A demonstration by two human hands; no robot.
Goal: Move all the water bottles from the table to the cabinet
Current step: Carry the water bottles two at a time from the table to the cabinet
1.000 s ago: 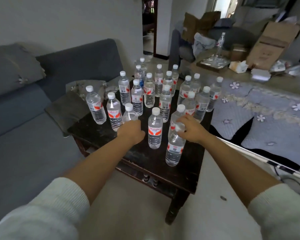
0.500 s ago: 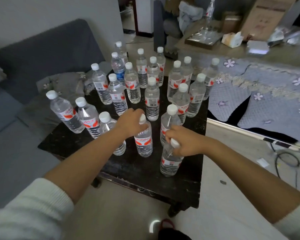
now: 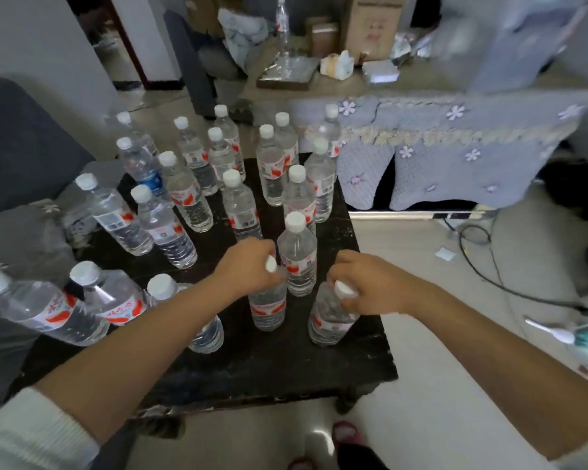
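I see clear water bottles with white caps and red-and-white labels standing crowded on the dark table, one with a blue label near the far left. My left hand curls round the neck of one front bottle, its cap showing between the fingers. My right hand grips the neck of the nearest bottle at the table's right edge. Both forearms reach forward, white sleeves pushed up.
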